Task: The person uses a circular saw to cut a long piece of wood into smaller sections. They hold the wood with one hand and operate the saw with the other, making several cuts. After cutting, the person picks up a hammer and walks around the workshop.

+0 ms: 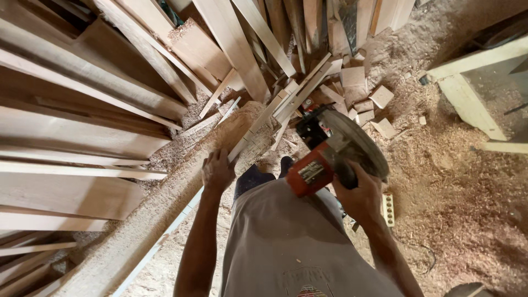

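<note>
Circular saw (335,148) in right hand (360,195), blade end pointing up-right, away

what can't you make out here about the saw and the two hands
Head view only:
- Circular saw: blade teeth hidden behind its guard and body.
- Right hand: fingers wrap behind the saw, grip hidden.
- Left hand: palm hidden against the long wood strip.
- Strip's near end is cut off by the bottom edge.

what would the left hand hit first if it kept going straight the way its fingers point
The left hand already rests on the long thin wood strip. Going on along it, up and right, it would probably first meet the heap of strips and offcut blocks, though depth is unclear.
</note>
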